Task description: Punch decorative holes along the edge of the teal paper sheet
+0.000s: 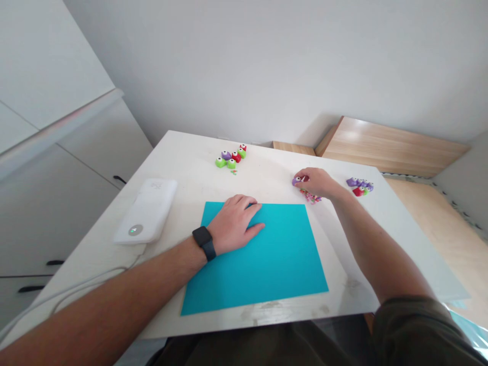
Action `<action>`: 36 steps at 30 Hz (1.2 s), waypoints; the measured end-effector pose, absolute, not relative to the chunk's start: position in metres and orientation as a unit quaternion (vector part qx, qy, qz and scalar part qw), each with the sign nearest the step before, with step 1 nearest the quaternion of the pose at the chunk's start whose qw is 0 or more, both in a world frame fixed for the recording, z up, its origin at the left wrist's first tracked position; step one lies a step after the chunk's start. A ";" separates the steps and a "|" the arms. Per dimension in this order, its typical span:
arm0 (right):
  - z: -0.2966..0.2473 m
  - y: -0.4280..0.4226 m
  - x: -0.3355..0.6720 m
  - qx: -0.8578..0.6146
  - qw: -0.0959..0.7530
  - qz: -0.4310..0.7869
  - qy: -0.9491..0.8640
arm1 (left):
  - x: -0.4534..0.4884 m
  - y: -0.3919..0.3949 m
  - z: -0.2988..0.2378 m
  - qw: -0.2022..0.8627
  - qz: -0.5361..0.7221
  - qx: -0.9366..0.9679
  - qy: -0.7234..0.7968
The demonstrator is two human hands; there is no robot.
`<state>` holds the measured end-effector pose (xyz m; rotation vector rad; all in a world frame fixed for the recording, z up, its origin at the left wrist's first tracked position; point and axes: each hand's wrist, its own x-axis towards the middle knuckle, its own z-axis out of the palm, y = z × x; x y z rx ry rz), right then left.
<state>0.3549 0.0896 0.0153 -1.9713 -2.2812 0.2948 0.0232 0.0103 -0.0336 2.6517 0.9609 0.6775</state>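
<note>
My left hand (237,223), with a dark watch (203,237) on its wrist, lies flat on a turquoise sheet (282,254), fingers stretched toward the sheet's far edge. Beyond the sheet's far right corner, my right hand (319,183) pinches a small purple piece with a white eye (296,181) between thumb and fingers. Just below that hand lies a pile of tiny colourful bits (311,197), partly covered by it. A cluster of green, red and purple eyed pieces (231,162) sits at the back left. Another cluster, mostly purple (359,184), rests at the right.
A white power bank (147,211) with a cable (89,279) stands on the left of the white table (267,178). A few tiny bits (234,172) lie before the back left cluster. White cabinets (76,137) flank the left; a wooden headboard (392,145) stands behind at right.
</note>
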 end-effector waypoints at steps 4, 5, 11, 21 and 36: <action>0.027 0.085 0.370 -0.668 0.061 0.086 -0.737 | 0.023 0.010 -0.033 0.119 0.226 0.909 0.330; 0.029 0.084 0.373 -0.676 0.070 0.079 -0.729 | 0.023 0.010 -0.033 0.118 0.223 0.909 0.331; 0.034 0.078 0.386 -0.716 0.114 0.045 -0.688 | 0.023 0.010 -0.032 0.115 0.222 0.909 0.332; 0.034 0.050 0.341 -0.663 0.141 0.082 -0.730 | 0.024 0.010 -0.031 0.112 0.212 0.911 0.336; 0.023 0.103 0.209 -0.522 0.085 0.100 -0.843 | 0.023 0.007 -0.029 0.108 0.206 0.912 0.339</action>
